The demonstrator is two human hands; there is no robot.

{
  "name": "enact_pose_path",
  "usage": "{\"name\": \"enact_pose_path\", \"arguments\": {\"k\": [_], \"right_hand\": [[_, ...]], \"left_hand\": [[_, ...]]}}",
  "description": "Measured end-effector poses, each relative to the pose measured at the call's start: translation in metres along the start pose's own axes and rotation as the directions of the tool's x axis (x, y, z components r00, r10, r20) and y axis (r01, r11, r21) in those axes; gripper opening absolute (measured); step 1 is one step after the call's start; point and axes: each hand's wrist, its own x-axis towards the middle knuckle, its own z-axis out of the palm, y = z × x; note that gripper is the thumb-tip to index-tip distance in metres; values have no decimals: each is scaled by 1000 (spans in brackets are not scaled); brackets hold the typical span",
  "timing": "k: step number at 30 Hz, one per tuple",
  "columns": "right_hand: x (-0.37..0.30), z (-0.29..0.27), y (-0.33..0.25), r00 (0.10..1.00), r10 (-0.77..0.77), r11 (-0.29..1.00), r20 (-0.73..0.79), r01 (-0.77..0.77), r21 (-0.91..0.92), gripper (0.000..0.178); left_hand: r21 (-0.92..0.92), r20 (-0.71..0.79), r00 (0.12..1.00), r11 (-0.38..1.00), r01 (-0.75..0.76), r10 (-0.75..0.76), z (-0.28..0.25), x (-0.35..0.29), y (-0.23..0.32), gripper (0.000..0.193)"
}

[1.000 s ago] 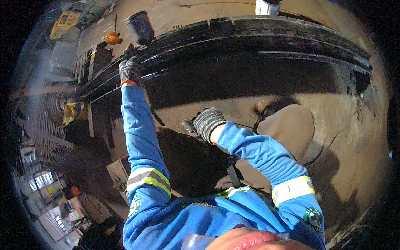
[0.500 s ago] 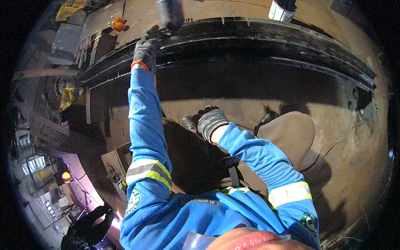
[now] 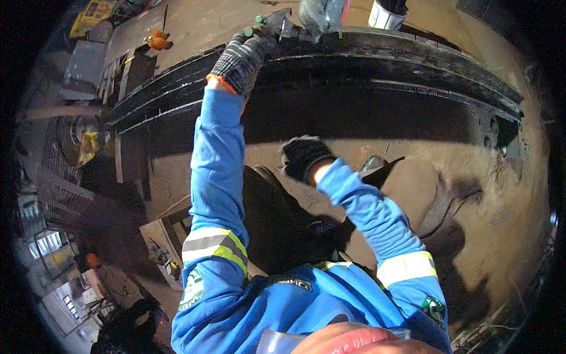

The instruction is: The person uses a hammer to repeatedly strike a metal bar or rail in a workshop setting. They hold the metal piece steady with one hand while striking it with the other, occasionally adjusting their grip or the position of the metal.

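- from my distant post, i saw the gray knit-gloved left hand clamped on a metal spray gun with a grayish cup.
- this gun was near the upper edge of my view, by the far side of the long black beams; its cup was partly cut off.
- the dark-gloved right hand was well apart from the left, with curled fingers; i could not tell if it held something.
- beyond the beams stood a white round bucket.
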Motion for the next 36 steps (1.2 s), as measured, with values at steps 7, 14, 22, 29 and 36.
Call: {"name": "enact_pose_path", "arguments": {"k": [7, 14, 22, 29, 36], "right_hand": [[-6, 27, 88, 954, 271, 954, -127, -284, -93, 37], [-10, -110, 127, 865, 349, 842, -361, -458, -285, 60], [93, -179, 341, 886, 345, 770, -310, -456, -446, 111], [135, -175, 403, 857, 261, 837, -445, -431, -338, 74], [109, -175, 332, 832, 305, 784, -463, -496, -373, 100]], "left_hand": [[-900, 299, 761, 96, 426, -576, 48, -4, -3, 16], [-632, 387, 410, 86, 770, -826, 44, -110, -72, 24], [-223, 104, 689, 658, 719, -717, -29, -179, -64, 15], [-376, 7, 582, 537, 755, -813, -49, -182, -35, 19], [-822, 171, 282, 21, 570, -944, -50, -170, 8, 9]]}}
